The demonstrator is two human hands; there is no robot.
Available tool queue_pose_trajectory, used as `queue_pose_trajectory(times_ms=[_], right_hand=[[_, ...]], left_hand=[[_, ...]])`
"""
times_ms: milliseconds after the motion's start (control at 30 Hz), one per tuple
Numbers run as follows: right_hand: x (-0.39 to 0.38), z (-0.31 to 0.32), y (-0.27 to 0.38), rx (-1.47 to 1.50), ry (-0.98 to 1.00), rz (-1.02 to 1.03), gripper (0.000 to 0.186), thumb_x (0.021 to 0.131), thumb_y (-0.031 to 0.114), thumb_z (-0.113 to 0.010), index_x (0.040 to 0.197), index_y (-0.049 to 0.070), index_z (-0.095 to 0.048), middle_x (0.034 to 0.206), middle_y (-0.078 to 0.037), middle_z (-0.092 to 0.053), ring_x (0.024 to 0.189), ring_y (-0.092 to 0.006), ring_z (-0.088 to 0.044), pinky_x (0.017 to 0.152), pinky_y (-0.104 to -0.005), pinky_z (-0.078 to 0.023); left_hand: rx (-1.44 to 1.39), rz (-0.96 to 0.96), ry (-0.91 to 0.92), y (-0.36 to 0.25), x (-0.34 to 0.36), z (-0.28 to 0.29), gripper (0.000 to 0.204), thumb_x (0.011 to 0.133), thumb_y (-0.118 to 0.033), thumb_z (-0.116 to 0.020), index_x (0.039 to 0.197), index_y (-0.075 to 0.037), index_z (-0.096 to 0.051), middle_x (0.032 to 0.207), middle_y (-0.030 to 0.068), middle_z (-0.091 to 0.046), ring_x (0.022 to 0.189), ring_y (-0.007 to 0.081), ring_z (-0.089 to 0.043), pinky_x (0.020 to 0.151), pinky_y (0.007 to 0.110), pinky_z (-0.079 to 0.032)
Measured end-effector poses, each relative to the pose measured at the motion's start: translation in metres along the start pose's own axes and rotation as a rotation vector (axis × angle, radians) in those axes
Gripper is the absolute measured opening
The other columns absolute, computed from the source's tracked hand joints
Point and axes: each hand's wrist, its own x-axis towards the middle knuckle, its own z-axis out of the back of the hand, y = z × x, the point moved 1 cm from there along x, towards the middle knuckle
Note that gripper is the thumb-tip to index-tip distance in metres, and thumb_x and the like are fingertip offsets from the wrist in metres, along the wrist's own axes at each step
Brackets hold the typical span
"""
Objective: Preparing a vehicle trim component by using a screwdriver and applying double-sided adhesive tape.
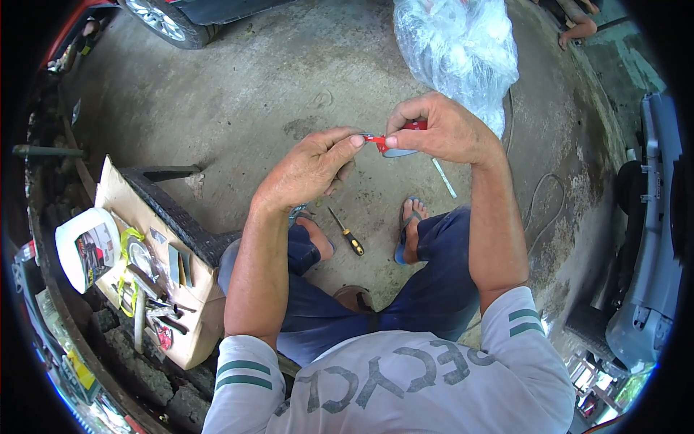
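Note:
In front of me, over the concrete floor, my right hand (439,130) is closed on a small roll of red tape (416,126), whose lower edge looks pale grey. A short red end of it reaches across to my left hand (314,165), where thumb and forefinger pinch the tip. The fingers partly cover the roll. Below and beyond my right hand, a thin pale strip (444,179) slants downward; I cannot tell whether it hangs or lies on the floor. Between my sandalled feet lies a screwdriver (353,240) with a yellow and black handle.
Crumpled clear plastic sheeting (463,50) lies ahead to the right. At my left, a cardboard sheet (199,340) carries a white tub (66,249), sandpaper pieces and several tools. A car wheel (160,20) stands far left, a grey bumper (645,260) at right. Another person's hand (578,30) shows far right.

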Motion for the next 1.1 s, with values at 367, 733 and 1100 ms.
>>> queue_pose_trajectory(times_ms=[367,733,1100], right_hand=[[0.001,0.001,-0.001,-0.025,-0.026,-0.041,0.014,0.081,0.016,-0.069,0.084,0.003,-0.07,0.07,0.001,-0.062,0.065,-0.0067,-0.051,0.06,-0.025,-0.041],[0.0,0.001,0.0,-0.021,-0.051,0.031,0.018,0.081,0.012,-0.065,0.097,0.003,-0.066,0.074,0.0,-0.06,0.066,-0.0077,-0.051,0.061,-0.0256,-0.041],[-0.127,-0.024,0.055,-0.178,-0.518,0.023,0.03,0.077,0.007,-0.062,0.106,0.005,-0.062,0.077,-0.012,-0.064,0.068,-0.0253,-0.061,0.063,-0.0359,-0.047]], left_hand=[[0.154,-0.077,-0.09,0.005,0.006,0.0,0.039,0.096,-0.04,-0.051,0.092,-0.002,-0.063,0.058,-0.0025,-0.041,0.052,0.0081,-0.039,0.048,0.029,-0.036],[0.032,-0.21,-0.097,0.005,0.003,-0.004,0.034,0.096,-0.034,-0.052,0.086,-0.001,-0.06,0.057,-0.0026,-0.044,0.051,0.0058,-0.042,0.047,0.026,-0.036],[-0.028,-0.211,0.082,-0.014,-0.038,-0.077,0.025,0.093,-0.027,-0.059,0.085,-0.003,-0.062,0.058,-0.004,-0.047,0.051,0.0041,-0.042,0.045,0.023,-0.034]])
